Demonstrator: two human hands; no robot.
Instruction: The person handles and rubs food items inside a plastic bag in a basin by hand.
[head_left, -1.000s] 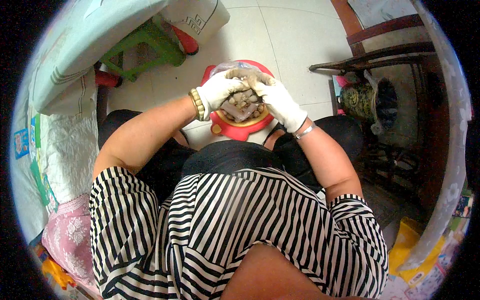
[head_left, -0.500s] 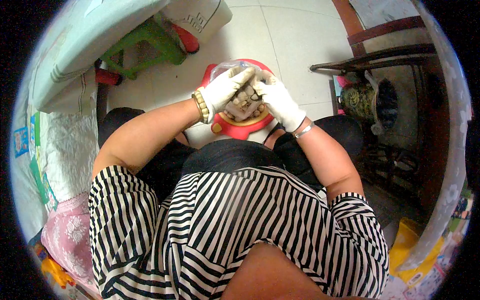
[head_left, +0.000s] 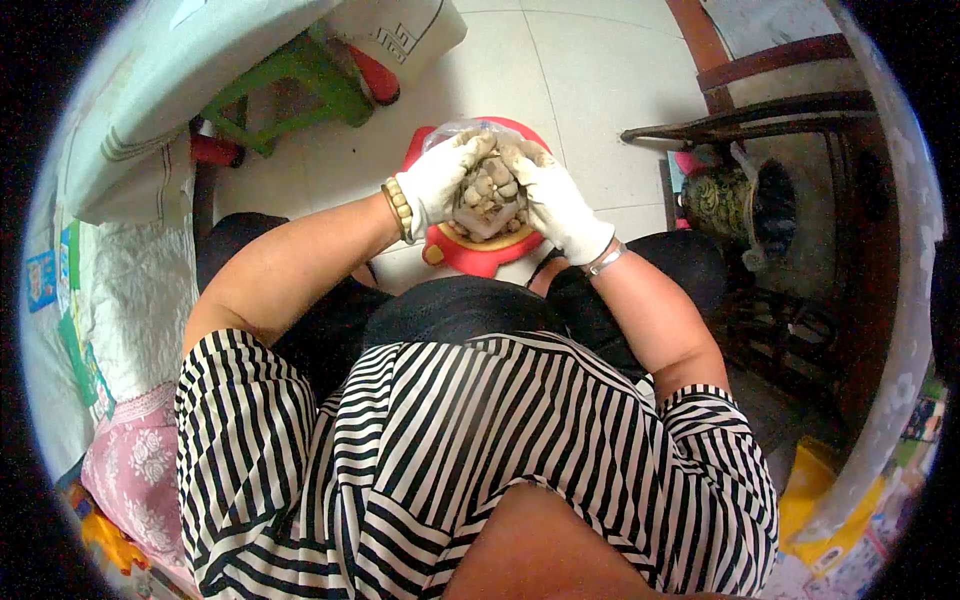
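My left hand (head_left: 442,180) wears a white glove and a bead bracelet. Its fingers are bent into a pinch at the far side of a pile of small roundish beige-brown pieces (head_left: 488,190), which look like dried mushrooms. Opposite it, my right hand (head_left: 552,195), also gloved, has its fingers curled in close to the left fingertips. What the fingertips hold is too small and covered to make out. The pieces lie in a clear plastic bag or tray (head_left: 472,222), on a red and yellow stool (head_left: 480,262) between my knees.
A green stool (head_left: 285,90) with red-footed legs near it stands at the far left, beside a cloth-covered table (head_left: 150,110). On the right are a dark wooden rack (head_left: 740,125) and a patterned vessel (head_left: 715,200). Pale floor tiles (head_left: 600,100) extend beyond the red stool.
The fingertips of both hands have shifted slightly and turned, with a small gap between the hands. More of the pieces show between them. The stool has stayed in place.
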